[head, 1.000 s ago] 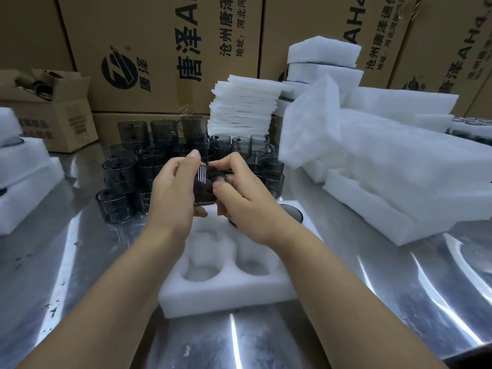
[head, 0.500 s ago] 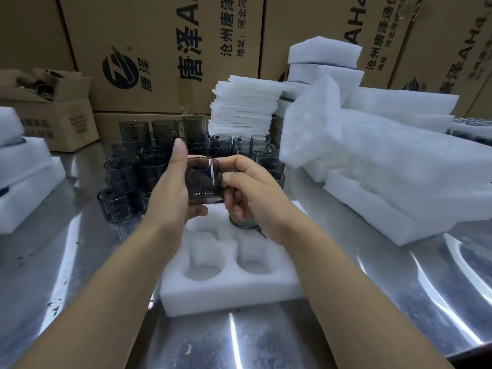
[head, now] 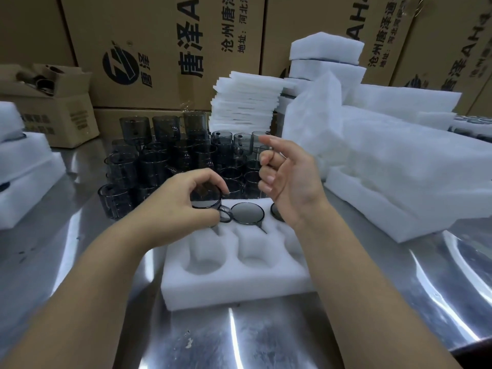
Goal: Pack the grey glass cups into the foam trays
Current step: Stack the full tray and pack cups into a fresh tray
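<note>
I record: right grip [head: 287,182] has released and lifted clear; left grip [head: 181,206] alone grasps grey glass cup [head: 206,199], seating it far-left in foam tray [head: 234,286].

Two hands were in view, the left hand [head: 183,198] and the right hand [head: 287,182]; one foam tray [head: 234,286] lay before them, with six pockets in two rows of three; three grey glass cups were at its far row: the leftmost cup [head: 206,202] gripped by the left hand, the middle cup [head: 247,213], and the right cup [head: 275,210] half hidden behind the right wrist; the loose cups [head: 159,161] behind the tray numbered more than a dozen, too crowded for an exact count; one stack of thin foam sheets [head: 245,102] stood behind them; two thick foam blocks [head: 326,46] were piled beside it; one small open box [head: 61,110] stood at the left; at least three printed cartons [head: 159,49] lined the back.
</note>
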